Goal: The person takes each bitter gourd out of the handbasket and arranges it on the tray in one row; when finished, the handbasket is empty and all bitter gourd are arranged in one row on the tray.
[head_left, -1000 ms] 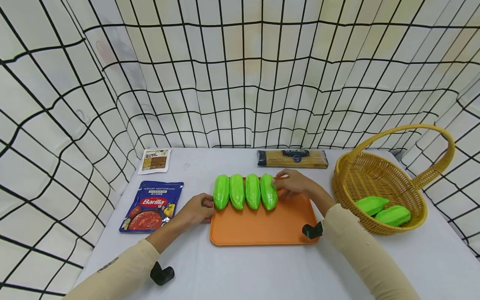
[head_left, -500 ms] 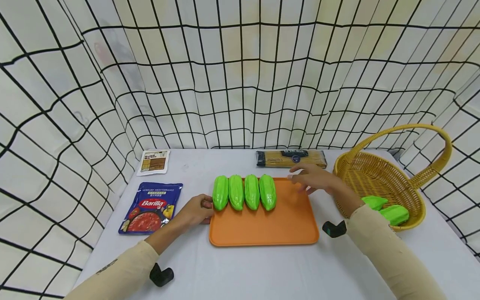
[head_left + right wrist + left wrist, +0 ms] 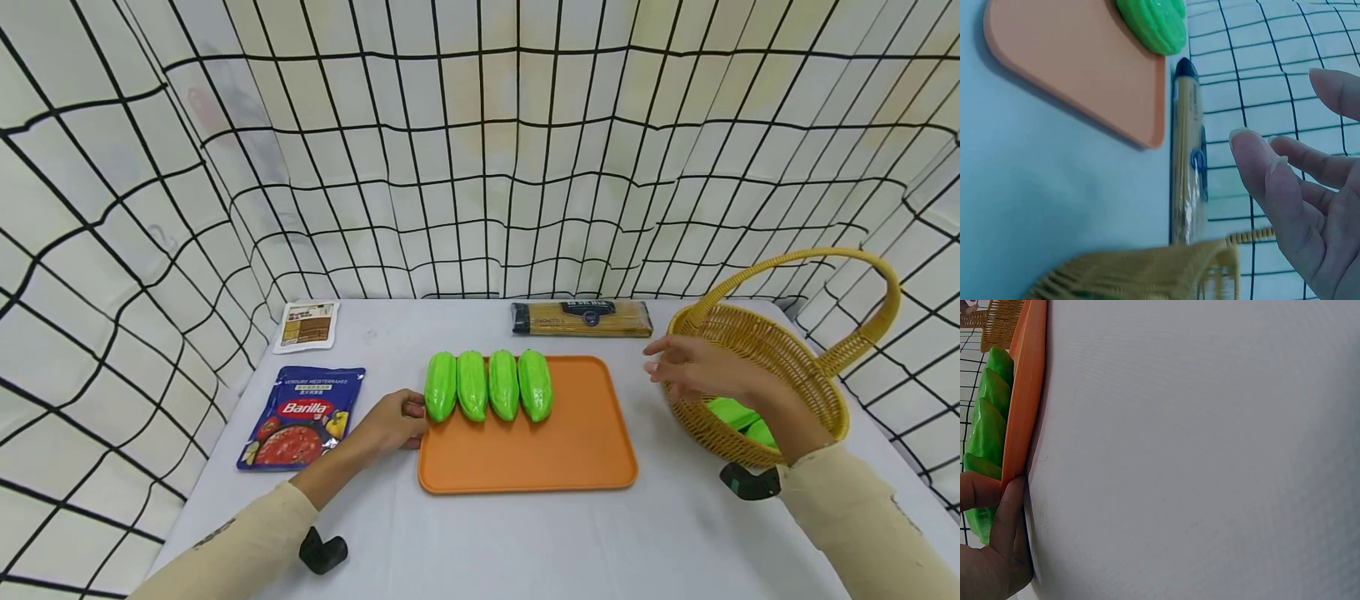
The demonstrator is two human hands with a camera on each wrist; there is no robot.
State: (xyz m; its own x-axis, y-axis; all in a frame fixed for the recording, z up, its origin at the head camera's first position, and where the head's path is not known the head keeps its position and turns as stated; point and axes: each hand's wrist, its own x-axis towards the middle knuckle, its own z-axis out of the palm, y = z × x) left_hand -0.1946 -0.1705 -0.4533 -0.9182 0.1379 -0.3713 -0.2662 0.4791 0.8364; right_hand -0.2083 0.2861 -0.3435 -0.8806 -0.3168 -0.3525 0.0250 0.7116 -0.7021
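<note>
Several bright green, ridged, gourd-like vegetables (image 3: 503,385) lie side by side across the back left of an orange tray (image 3: 525,458). My left hand (image 3: 393,421) is at the tray's left edge. In the left wrist view its thumb and a finger (image 3: 1007,515) pinch the tray's rim beside the nearest vegetable. Over the left rim of a yellow wicker basket (image 3: 795,354) hovers my right hand (image 3: 705,367), holding nothing, its fingers loosely bent. More green vegetables (image 3: 731,414) lie inside the basket, partly hidden by the right hand and forearm.
A blue Barilla sauce pouch (image 3: 302,418) lies left of the tray, with a small white and brown packet (image 3: 307,325) behind it. A spaghetti pack (image 3: 582,318) lies behind the tray. The basket's tall handle (image 3: 873,321) arches up. Black netting over white cloth (image 3: 495,167) encloses the table.
My right hand has left the rightmost vegetable on the tray and moved right to the basket. The left hand stays at the tray's edge.
</note>
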